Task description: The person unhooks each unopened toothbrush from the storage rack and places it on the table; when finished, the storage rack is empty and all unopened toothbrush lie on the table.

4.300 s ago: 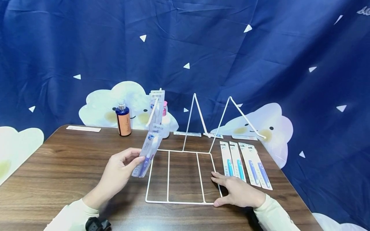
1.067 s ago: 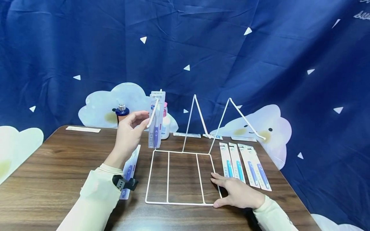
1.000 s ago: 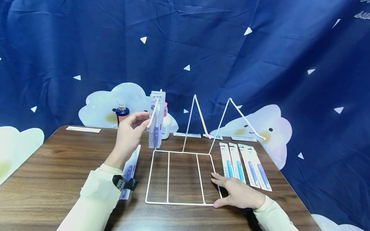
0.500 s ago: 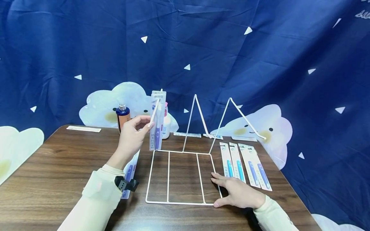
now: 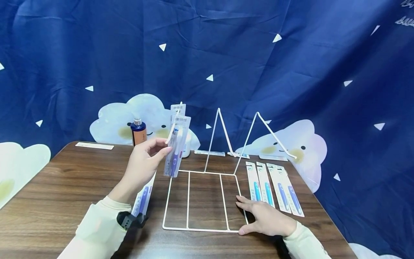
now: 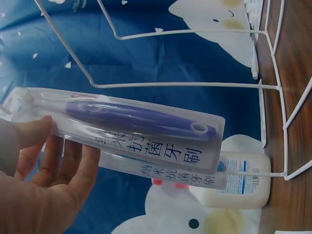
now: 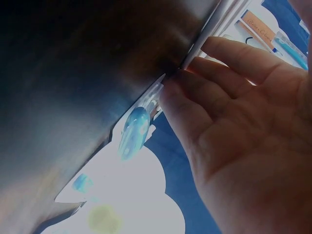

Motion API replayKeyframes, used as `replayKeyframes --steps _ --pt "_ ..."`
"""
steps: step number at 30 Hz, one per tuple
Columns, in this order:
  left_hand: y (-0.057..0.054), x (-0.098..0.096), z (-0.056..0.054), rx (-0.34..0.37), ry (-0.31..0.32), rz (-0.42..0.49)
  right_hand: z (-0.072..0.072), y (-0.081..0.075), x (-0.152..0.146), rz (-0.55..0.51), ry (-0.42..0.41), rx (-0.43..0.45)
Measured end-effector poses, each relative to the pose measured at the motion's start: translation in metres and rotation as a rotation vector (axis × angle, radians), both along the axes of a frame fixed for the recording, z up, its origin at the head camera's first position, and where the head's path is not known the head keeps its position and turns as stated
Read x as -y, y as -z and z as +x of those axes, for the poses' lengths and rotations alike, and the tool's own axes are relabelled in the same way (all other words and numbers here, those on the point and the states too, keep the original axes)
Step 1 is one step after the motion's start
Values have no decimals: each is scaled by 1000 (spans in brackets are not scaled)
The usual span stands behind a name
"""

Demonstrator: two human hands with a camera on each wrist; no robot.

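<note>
My left hand (image 5: 145,160) pinches a packaged toothbrush (image 5: 178,147) with a purple handle between thumb and fingers. This clear pack tilts at the left arm of a white wire rack (image 5: 188,201); whether the arm still passes through its hole I cannot tell. Behind it, another toothbrush pack (image 6: 204,179) hangs on that arm, mostly covered. A further purple toothbrush pack (image 5: 142,198) lies on the table, partly hidden under my left wrist. My right hand (image 5: 266,217) rests at the rack base's right side, fingers extended, thumb near the front corner.
Several toothbrush packs (image 5: 267,183), blue and purple, lie right of the rack. A dark blue bottle (image 5: 139,133) with an orange label and a white bottle (image 6: 243,180) stand behind. Flat packs (image 5: 209,153) lie along the back edge. Two more rack arms (image 5: 211,140) rise at the middle and right.
A toothbrush pack my left hand held earlier now lies on the table. That hand then rose to the rack's left arm and has drawn the front pack toward me and down.
</note>
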State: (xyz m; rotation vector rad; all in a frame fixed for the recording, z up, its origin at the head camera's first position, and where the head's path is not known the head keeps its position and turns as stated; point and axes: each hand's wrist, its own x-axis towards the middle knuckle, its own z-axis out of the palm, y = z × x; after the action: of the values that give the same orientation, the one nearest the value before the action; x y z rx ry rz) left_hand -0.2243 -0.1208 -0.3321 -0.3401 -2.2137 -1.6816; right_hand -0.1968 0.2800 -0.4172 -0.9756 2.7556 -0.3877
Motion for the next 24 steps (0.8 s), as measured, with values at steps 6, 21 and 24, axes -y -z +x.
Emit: replayKeyframes --steps 6,21,24 --pt "-5 8 22 19 18 -66 -1 -2 1 -4 6 6" --pt "-6 37 70 29 35 -121 1 -5 -1 -1 7 15" --pt "-9 44 77 6 28 -118 2 -6 0 3 8 7"
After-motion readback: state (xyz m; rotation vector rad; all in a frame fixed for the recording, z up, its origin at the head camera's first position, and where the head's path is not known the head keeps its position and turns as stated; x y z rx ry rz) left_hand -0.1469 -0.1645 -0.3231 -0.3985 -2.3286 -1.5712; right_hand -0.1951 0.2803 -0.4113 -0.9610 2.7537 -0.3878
